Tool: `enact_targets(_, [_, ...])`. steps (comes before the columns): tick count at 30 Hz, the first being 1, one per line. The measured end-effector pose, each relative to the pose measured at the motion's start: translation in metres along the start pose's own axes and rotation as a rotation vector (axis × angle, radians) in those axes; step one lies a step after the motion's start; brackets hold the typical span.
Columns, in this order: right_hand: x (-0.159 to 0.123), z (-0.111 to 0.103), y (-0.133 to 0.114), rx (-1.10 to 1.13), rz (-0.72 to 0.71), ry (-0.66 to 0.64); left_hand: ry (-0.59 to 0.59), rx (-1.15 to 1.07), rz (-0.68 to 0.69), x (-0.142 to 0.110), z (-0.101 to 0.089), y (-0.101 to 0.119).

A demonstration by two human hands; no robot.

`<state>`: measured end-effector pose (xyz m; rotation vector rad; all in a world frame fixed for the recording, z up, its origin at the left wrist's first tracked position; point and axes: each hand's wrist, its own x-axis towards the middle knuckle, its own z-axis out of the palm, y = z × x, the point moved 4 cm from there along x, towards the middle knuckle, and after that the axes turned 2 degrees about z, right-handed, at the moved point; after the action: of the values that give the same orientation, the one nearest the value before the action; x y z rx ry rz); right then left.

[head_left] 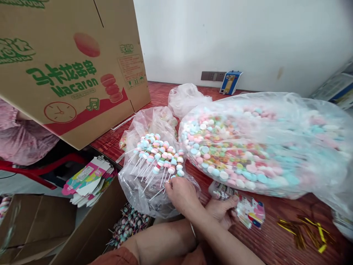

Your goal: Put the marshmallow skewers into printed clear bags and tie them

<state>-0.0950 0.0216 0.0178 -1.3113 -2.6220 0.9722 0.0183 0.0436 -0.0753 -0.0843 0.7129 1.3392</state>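
Observation:
My forearms cross, with the right one on top. My right hand (182,193) is closed at the lower edge of a pile of candy skewers (158,152), its fingertips pinching at the thin white sticks. Small pastel discs in pink, blue and white are threaded on the sticks, which lie on a clear plastic bag (132,191). Further right, my left hand (222,211) grips a small clear packet (249,211) with a colourful printed card, thumb on top. A bracelet sits on the left wrist. My right fingertips are partly hidden.
A huge clear sack (248,147) of pastel candies fills the table's right side. Gold twist ties (306,232) lie at front right. A large cardboard carton (82,66) stands left, with printed cards (89,180) below. More skewers (129,224) fill a box under the table edge.

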Motion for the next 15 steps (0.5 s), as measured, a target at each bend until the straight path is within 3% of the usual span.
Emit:
enact_targets(8, [0.013,0.026,0.01,0.181,0.146,0.032,-0.011,-0.045,-0.061,-0.012,0.01,0.012])
enact_targets(12, [0.014,0.027,0.016,0.463,0.196,0.039,0.024,-0.068,-0.062,-0.01,0.01,0.009])
enact_targets(15, [0.01,0.017,0.018,0.76,0.215,-0.04,0.082,-0.086,-0.065,-0.007,0.007,0.008])
